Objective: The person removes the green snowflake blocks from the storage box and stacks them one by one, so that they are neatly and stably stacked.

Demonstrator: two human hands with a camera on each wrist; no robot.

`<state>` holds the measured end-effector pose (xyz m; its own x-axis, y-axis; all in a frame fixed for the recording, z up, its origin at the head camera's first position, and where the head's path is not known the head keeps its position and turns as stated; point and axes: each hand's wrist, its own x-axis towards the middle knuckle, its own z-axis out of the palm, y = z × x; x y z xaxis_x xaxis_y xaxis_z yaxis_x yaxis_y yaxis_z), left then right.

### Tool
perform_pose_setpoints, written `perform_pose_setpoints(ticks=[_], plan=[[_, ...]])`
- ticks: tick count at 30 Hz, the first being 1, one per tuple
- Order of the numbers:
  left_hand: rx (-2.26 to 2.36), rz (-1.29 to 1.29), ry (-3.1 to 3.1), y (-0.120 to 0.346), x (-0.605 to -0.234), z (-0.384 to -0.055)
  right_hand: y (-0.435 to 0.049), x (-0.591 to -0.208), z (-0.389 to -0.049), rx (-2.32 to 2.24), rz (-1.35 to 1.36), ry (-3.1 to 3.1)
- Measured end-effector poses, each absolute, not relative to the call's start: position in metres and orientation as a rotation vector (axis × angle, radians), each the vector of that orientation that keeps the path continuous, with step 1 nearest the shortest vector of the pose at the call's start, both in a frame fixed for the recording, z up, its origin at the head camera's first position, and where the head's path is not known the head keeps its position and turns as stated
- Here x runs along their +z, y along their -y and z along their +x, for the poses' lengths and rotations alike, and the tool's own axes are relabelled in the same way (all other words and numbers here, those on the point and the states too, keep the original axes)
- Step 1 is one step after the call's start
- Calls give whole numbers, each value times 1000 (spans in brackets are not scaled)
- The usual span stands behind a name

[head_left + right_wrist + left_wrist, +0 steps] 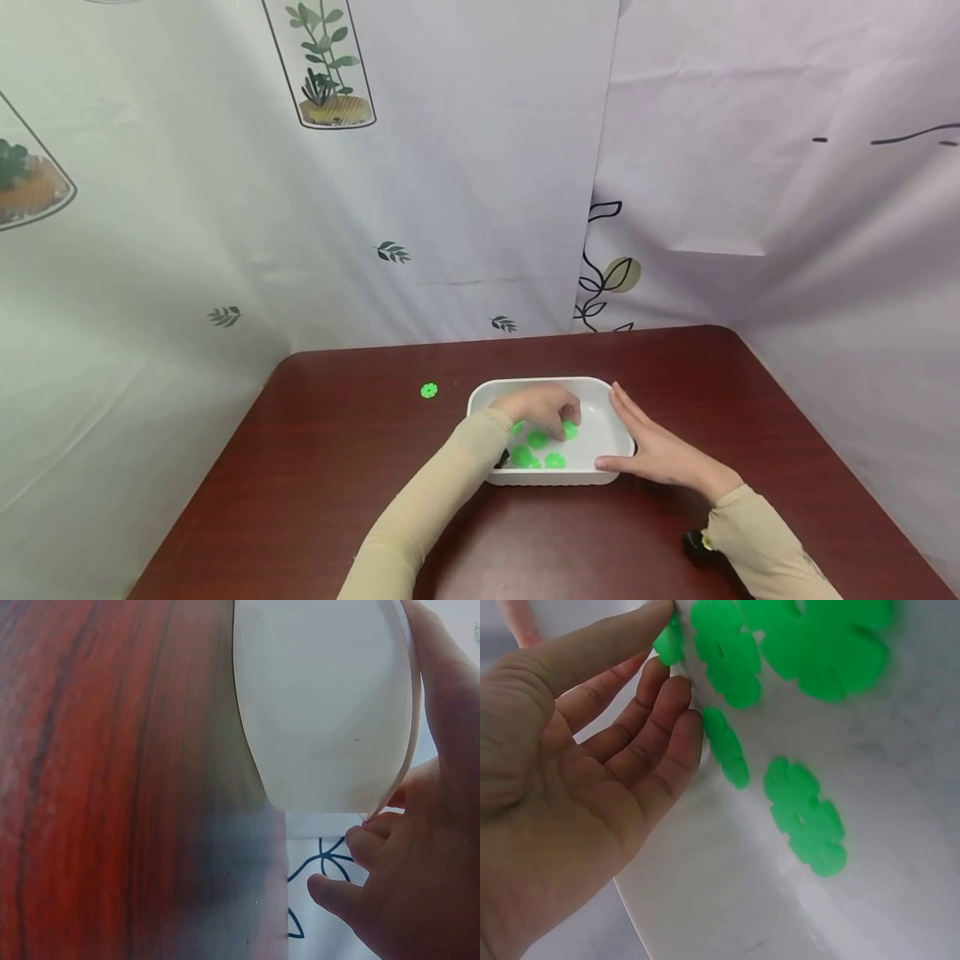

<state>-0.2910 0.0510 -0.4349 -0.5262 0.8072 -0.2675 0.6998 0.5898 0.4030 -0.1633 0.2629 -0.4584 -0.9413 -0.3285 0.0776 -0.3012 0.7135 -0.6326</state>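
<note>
No legible text or labels

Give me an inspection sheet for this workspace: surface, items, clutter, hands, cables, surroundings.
Surface: dark red table, wood-grained.
Job's things: white tray holding several green discs; one loose disc on the table, left of the tray.
Clutter: dark object by the right sleeve, unclear what.
Left hand: inside the tray, at the discs; whether it grips one is unclear.
Right hand: touches the tray's right end.
Cables: nothing seen.
Surroundings: pale cloth with plant prints.
</note>
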Motion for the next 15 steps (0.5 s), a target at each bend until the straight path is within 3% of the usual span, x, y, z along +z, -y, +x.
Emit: perform_pose_setpoints(ticks=[15], plan=[[365,1317,-2410,-53,-433,-290,-263,-459,-164,-1032,-533,-2884]])
